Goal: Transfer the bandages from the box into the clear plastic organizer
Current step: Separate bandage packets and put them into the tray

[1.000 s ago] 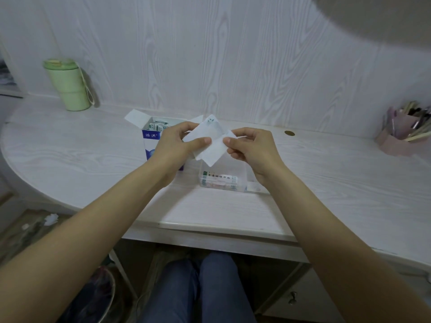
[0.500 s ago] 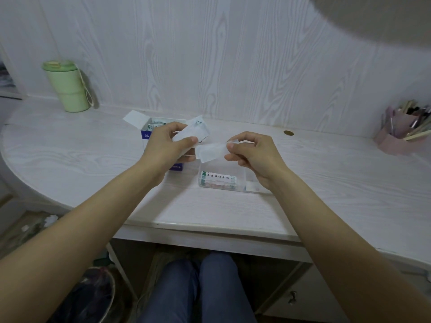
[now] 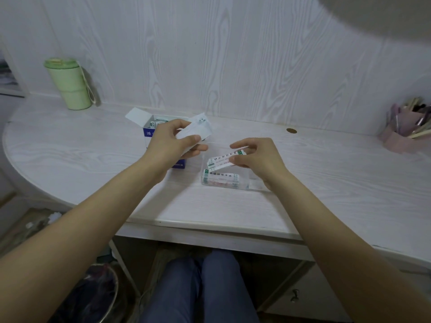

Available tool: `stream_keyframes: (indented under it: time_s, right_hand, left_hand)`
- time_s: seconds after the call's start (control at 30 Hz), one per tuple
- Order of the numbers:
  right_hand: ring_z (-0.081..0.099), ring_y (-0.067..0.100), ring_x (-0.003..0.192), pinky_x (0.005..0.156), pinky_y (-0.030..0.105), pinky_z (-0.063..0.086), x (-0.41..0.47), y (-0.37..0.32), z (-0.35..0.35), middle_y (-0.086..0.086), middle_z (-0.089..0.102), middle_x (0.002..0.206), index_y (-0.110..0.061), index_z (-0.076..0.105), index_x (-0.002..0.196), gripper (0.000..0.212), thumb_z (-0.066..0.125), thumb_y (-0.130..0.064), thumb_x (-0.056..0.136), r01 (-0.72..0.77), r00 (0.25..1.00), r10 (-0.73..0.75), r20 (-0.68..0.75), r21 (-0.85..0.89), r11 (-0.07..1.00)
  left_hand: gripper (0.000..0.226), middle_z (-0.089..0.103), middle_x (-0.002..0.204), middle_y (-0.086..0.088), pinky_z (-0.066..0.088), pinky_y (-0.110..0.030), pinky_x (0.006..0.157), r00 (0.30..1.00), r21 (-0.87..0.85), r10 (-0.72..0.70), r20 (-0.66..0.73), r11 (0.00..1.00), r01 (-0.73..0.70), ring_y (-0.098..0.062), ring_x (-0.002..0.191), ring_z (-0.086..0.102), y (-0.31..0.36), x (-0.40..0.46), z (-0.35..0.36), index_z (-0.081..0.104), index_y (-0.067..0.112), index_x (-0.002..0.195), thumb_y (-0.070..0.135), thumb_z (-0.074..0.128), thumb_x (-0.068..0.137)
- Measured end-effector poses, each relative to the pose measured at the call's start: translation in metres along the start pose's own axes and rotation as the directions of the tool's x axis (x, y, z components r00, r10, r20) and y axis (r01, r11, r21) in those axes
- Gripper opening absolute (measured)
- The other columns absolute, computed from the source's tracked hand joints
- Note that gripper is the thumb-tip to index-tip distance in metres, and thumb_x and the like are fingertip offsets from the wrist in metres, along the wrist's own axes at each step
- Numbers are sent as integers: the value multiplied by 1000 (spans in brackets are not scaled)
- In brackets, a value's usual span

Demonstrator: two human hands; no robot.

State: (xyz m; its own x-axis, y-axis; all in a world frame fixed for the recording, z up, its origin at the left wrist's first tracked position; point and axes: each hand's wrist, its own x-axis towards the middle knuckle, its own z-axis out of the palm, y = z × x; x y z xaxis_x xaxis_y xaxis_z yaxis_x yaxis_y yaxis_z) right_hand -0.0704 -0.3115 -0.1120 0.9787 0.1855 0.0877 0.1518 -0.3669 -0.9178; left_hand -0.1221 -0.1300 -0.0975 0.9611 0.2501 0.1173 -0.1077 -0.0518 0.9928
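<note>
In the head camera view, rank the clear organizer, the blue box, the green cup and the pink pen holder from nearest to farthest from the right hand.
From the right hand:
1. Clear organizer, directly beneath it.
2. Blue box, to its left.
3. Pink pen holder, far right.
4. Green cup, far left by the wall.

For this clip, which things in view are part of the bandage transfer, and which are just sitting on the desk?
Part of the job:
- blue box, open
- clear organizer, bandages already inside
- bandage strip held by the right hand
- white strips held by the left hand

Lying about:
- green cup
- pink pen holder
</note>
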Motion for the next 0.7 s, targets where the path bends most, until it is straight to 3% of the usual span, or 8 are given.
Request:
stream_keyframes:
  time_s: [0.13, 0.23, 0.33, 0.4, 0.47, 0.53, 0.6, 0.7]
  right_hand:
    - [47, 8, 63, 73, 28, 58, 0, 5, 4, -6, 41, 65, -7, 73, 88, 15, 77, -2, 74, 77, 993, -92, -72, -197, 977]
    - [43, 5, 63, 59, 7, 42, -2, 5, 8, -9, 44, 65, -10, 72, 85, 12, 76, -6, 75, 127, 988, -147, -41, -315, 940]
    - [43, 1, 57, 49, 6, 35, -4, 5, 12, -9, 48, 61, -9, 72, 83, 6, 73, -6, 77, 164, 986, -154, 57, -400, 902]
    - [49, 2, 58, 52, 7, 36, -3, 5, 15, -7, 54, 61, -9, 72, 82, 5, 71, -5, 78, 181, 983, -151, 102, -449, 875]
    - [60, 12, 69, 66, 25, 49, 0, 6, 18, -2, 61, 68, -11, 73, 82, 8, 70, -4, 78, 199, 979, -150, 137, -515, 834]
    - [61, 20, 87, 75, 33, 51, 2, 7, 20, 3, 65, 83, -14, 73, 90, 12, 69, -8, 80, 204, 978, -139, 156, -584, 786]
    - [57, 21, 96, 75, 32, 47, 4, 6, 21, 5, 65, 96, -18, 71, 99, 18, 68, -13, 82, 204, 978, -125, 168, -630, 749]
    - [60, 23, 91, 67, 29, 42, 4, 2, 21, 4, 69, 94, -19, 74, 96, 18, 64, -12, 83, 226, 971, -109, 211, -682, 696]
  left_hand:
    - [17, 64, 108, -10, 58, -20, 64, 1000, 0, -13, -7, 1000, 13, -16, 75, 72, -1, 0, 0, 57, 4, 106, 1, 59, 90]
    - [16, 64, 108, -10, 58, -20, 64, 1000, 2, -15, -6, 1000, 15, -16, 77, 72, 0, 0, 1, 58, 5, 105, 1, 60, 89]
    - [15, 64, 106, -8, 58, -19, 64, 1000, -4, -13, -3, 1000, 13, -15, 76, 72, 1, -1, 2, 58, 7, 103, 1, 60, 89]
    - [16, 64, 105, -9, 57, -19, 63, 1000, -9, -11, -1, 1000, 11, -15, 75, 72, 1, -2, 4, 57, 5, 105, 1, 60, 89]
    - [15, 65, 104, -9, 56, -17, 62, 1000, -10, -9, 4, 1000, 9, -15, 75, 72, 1, -2, 4, 58, 6, 103, 1, 60, 89]
    - [13, 65, 103, -8, 56, -17, 61, 1000, -16, -15, 4, 1000, 15, -15, 75, 72, 1, -2, 5, 58, 9, 99, 1, 60, 89]
    - [13, 65, 102, -8, 56, -17, 61, 1000, -23, -19, 3, 1000, 20, -15, 75, 72, 2, -1, 4, 58, 11, 97, 1, 60, 89]
    - [13, 65, 103, -9, 56, -18, 62, 1000, -21, -20, 10, 1000, 20, -17, 76, 72, 1, 0, 3, 59, 11, 98, 1, 60, 89]
